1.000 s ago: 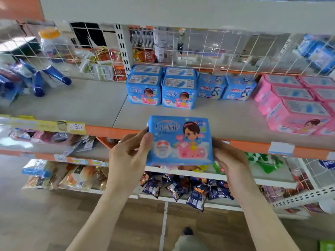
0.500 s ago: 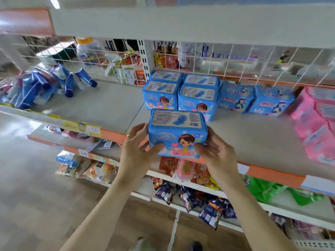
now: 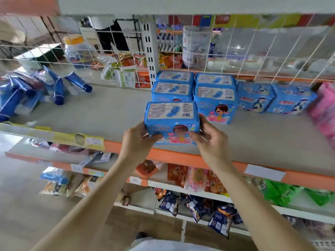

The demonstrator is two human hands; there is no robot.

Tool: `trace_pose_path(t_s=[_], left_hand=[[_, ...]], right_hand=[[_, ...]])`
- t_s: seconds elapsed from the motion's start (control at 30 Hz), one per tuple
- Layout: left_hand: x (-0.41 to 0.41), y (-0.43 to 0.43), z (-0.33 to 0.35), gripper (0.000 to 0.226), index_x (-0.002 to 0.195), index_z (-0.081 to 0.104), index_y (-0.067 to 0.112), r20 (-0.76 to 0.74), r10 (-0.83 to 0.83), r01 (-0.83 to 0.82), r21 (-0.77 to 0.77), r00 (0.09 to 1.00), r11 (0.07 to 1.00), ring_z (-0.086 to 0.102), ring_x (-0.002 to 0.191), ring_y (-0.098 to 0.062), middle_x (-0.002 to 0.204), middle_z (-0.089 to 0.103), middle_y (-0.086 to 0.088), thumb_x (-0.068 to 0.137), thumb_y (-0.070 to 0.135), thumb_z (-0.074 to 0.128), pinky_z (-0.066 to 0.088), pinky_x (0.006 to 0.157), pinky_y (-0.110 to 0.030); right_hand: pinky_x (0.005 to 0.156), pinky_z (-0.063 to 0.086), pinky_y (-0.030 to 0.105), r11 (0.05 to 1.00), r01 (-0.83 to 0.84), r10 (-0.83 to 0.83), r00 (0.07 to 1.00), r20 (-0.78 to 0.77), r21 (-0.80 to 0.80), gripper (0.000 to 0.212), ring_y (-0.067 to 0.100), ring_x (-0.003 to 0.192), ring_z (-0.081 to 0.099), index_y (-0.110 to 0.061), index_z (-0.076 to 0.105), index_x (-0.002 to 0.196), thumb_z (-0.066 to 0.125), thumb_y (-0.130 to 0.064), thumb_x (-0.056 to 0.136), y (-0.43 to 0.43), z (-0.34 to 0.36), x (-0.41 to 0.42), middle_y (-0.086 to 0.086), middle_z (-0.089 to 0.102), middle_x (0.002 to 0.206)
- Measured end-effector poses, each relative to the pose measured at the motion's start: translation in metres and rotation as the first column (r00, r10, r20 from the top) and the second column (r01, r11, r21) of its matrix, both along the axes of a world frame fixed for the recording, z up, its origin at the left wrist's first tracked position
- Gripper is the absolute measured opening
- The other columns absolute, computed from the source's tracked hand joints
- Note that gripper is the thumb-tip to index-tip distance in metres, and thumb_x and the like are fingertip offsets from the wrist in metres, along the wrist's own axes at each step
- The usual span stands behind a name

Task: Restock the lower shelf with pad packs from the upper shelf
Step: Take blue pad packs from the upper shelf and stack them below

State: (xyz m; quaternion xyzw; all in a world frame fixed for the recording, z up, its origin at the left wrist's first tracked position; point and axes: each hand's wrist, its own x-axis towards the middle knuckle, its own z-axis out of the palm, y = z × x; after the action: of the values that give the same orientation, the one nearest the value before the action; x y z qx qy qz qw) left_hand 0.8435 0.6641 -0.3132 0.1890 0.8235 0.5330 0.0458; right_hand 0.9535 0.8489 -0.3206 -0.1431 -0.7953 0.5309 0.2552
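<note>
On the grey shelf [image 3: 108, 109] across mid-frame, the blue pad pack [image 3: 172, 118] is at the front lip, long axis left-right, its ends gripped by the left hand [image 3: 137, 140] and right hand [image 3: 212, 142], the stocked row [image 3: 173, 89] directly behind it.

The pink packs [image 3: 324, 113] are blurred and cut off by the right edge, the blue tubes [image 3: 10, 105] run off the left edge, and the pad pack [image 3: 172, 116], its label print too small to read, hides the rear pack's [image 3: 172, 90] front.
</note>
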Motion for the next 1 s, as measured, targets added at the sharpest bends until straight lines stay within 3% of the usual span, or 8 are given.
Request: trace_pose_path(t_s=[0.07,0.17,0.33,0.43,0.5,0.7,0.87,1.0], left_hand=[[-0.015,-0.004,-0.006,0.04,0.119,0.068,0.015,-0.015,-0.028,0.028,-0.009,0.999,1.0,0.064,0.077,0.018,0.089,0.067,0.026,0.081,0.005,0.078,0.051,0.064,-0.006],[-0.034,-0.006,-0.013,0.039,0.118,0.069,0.015,-0.039,-0.079,0.077,-0.04,0.996,0.996,0.067,0.078,0.014,0.089,0.068,0.025,0.081,0.006,0.078,0.053,0.067,-0.009],[-0.061,-0.004,-0.023,0.039,0.117,0.072,0.016,-0.055,-0.116,0.113,-0.065,0.992,0.992,0.071,0.083,0.002,0.093,0.074,0.015,0.079,0.01,0.081,0.06,0.079,-0.028],[-0.07,-0.002,-0.026,0.042,0.12,0.071,0.017,-0.061,-0.149,0.145,-0.064,0.987,0.987,0.066,0.08,0.015,0.089,0.07,0.024,0.08,0.009,0.081,0.053,0.068,-0.009],[-0.077,-0.001,-0.03,0.043,0.122,0.071,0.017,-0.049,-0.156,0.153,-0.056,0.987,0.987,0.061,0.078,0.024,0.087,0.065,0.029,0.081,0.009,0.08,0.048,0.064,-0.002],[-0.095,0.005,-0.034,0.04,0.118,0.073,0.021,-0.059,-0.163,0.158,-0.078,0.985,0.984,0.06,0.075,0.026,0.081,0.062,0.036,0.081,0.011,0.081,0.045,0.063,-0.001],[-0.102,0.007,-0.036,0.036,0.116,0.074,0.021,-0.055,-0.197,0.193,-0.077,0.979,0.978,0.062,0.075,0.022,0.074,0.06,0.044,0.082,0.012,0.081,0.046,0.061,-0.003],[-0.106,0.013,-0.034,0.03,0.113,0.076,0.017,-0.058,-0.186,0.182,-0.079,0.981,0.98,0.064,0.072,0.019,0.083,0.068,0.026,0.083,0.012,0.08,0.047,0.057,-0.005]], right_hand=[[0.103,0.052,0.038,1.0,0.031,-0.031,0.999,-0.009,0.004,0.063,0.002,0.12,0.061,-0.016,0.05,0.145,0.074,-0.023,0.088,-0.007,-0.007,-0.009,-0.014,0.062,0.13],[0.101,0.053,0.041,0.997,0.073,-0.073,0.997,-0.008,0.004,0.067,0.003,0.119,0.062,-0.015,0.05,0.145,0.071,-0.036,0.084,-0.011,-0.016,-0.021,-0.009,0.064,0.133],[0.1,0.054,0.032,0.993,0.113,-0.114,0.993,0.012,0.037,0.057,0.0,0.116,0.063,-0.011,0.053,0.142,0.073,-0.017,0.089,-0.01,-0.028,-0.039,-0.004,0.066,0.131],[0.092,0.051,0.014,0.989,0.145,-0.146,0.989,0.024,0.022,0.053,-0.01,0.108,0.063,-0.01,0.055,0.141,0.071,-0.013,0.09,-0.009,-0.034,-0.044,-0.006,0.068,0.125],[0.088,0.048,0.008,0.987,0.161,-0.162,0.986,0.038,0.019,0.051,-0.013,0.104,0.063,-0.011,0.057,0.139,0.071,-0.012,0.09,-0.007,-0.037,-0.049,-0.008,0.069,0.121],[0.086,0.049,0.009,0.969,0.215,-0.221,0.974,0.045,0.118,0.045,-0.021,0.096,0.06,-0.008,0.064,0.131,0.074,-0.012,0.087,0.001,-0.039,-0.065,-0.007,0.072,0.114],[0.075,0.042,-0.001,0.956,0.241,-0.253,0.966,0.054,0.168,0.035,-0.027,0.082,0.057,-0.005,0.068,0.122,0.072,-0.005,0.088,0.003,-0.043,-0.072,-0.015,0.069,0.098],[0.079,0.045,0.002,0.944,0.256,-0.269,0.962,0.037,0.209,0.039,-0.026,0.086,0.058,-0.005,0.066,0.126,0.072,-0.005,0.088,0.008,-0.045,-0.075,-0.018,0.068,0.101]])
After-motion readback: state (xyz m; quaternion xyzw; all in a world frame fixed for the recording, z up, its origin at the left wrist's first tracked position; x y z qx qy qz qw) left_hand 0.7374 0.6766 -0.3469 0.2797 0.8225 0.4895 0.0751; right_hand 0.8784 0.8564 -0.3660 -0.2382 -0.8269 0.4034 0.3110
